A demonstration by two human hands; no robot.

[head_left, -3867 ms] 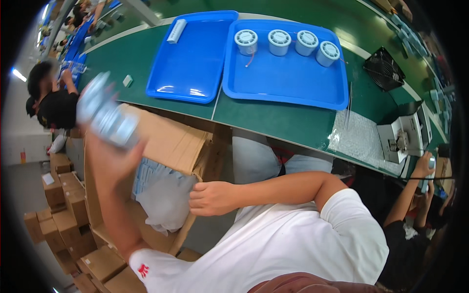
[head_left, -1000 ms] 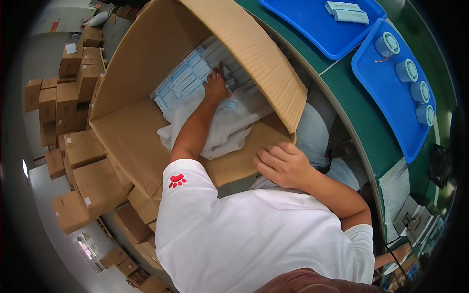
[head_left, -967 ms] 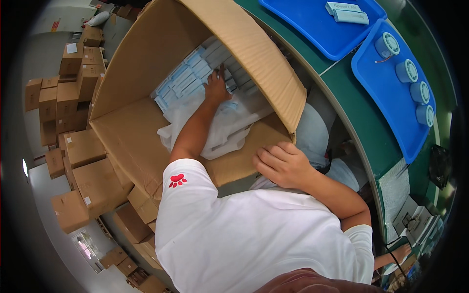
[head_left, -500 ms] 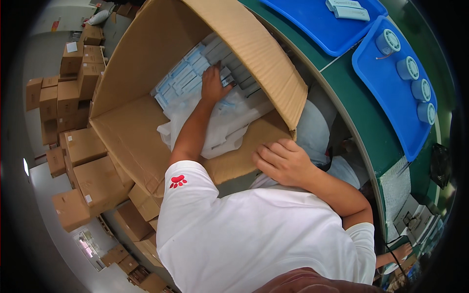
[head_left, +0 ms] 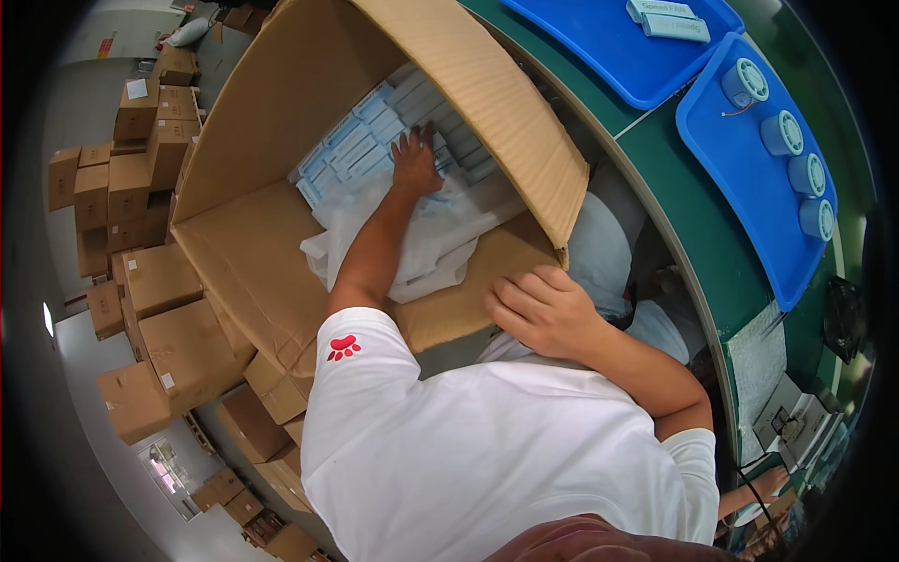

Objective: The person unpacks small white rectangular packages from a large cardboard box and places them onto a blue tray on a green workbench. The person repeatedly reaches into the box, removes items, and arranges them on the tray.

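Note:
Deep inside a large open cardboard box (head_left: 248, 248), my left hand (head_left: 417, 167) lies with its fingers spread over rows of small white-and-blue cartons (head_left: 354, 140). It holds nothing that I can see. Crumpled translucent plastic film (head_left: 435, 244) lies below that hand and under my forearm, covering part of the cartons. Greyish-white cartons (head_left: 449, 117) stand packed along the box's right side. My right hand (head_left: 538, 309) is closed over the near right edge of the cardboard box, its fingers curled; their tips are partly hidden.
A curved green workbench (head_left: 670, 183) runs along the right, bearing blue trays (head_left: 702, 140). Several small round white fans (head_left: 782, 131) and two pale cartons (head_left: 670, 21) sit on them. Stacked brown boxes (head_left: 187, 347) fill the left. Another person's hand (head_left: 770, 482) shows at lower right.
My left hand has shifted slightly inside the box, and its fingers have spread out over the cartons. The right hand keeps its place on the box edge.

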